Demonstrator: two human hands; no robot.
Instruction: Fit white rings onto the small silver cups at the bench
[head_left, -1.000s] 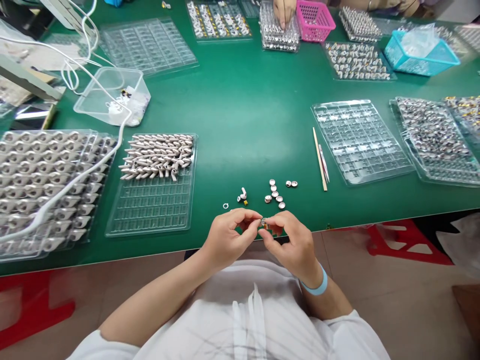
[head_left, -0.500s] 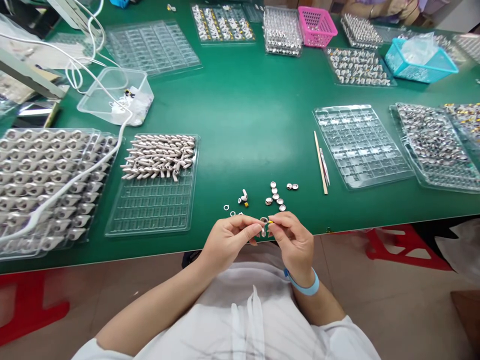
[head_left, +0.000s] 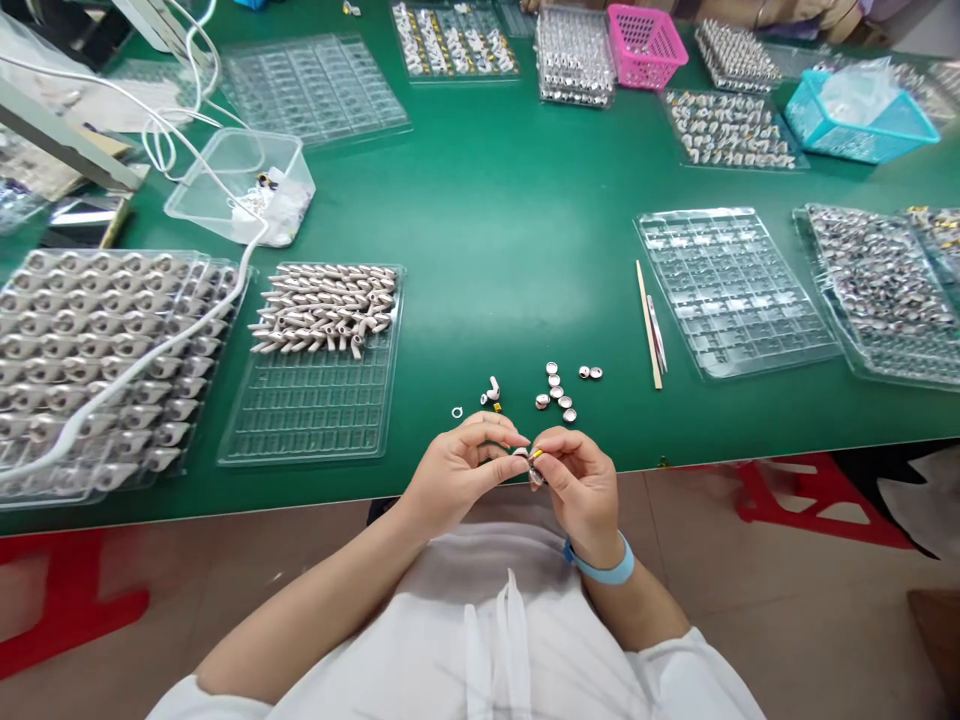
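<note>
Just over the table's front edge, my left hand point(head_left: 456, 478) and my right hand point(head_left: 581, 490) meet at the fingertips, both closed in a pinch. Between them is a small silvery earbud shell point(head_left: 536, 477), partly covered by the fingers. A thin yellow strip point(head_left: 536, 454) sticks up at the right thumb and index finger. Ahead of my left hand lie a white earbud point(head_left: 492, 388), a yellow piece point(head_left: 497, 407) and a white ring point(head_left: 457, 412). Several round silvery earbud caps point(head_left: 556, 393) lie beyond my right hand.
At left stand a half-filled tray of grey stems point(head_left: 304, 420), stacked trays of shells point(head_left: 97, 370), a clear box point(head_left: 199, 195) and a white cable point(head_left: 161, 350). Rightward lie a wooden stick point(head_left: 649, 325), tweezers point(head_left: 657, 335) and a clear tray point(head_left: 739, 300). Another person's arms point(head_left: 802, 14) show at the back.
My fingertips have drawn closer around the earbud shell, and the shell has turned and dropped slightly. My left hand now covers some white rings seen before. The whole view has shifted a little.
</note>
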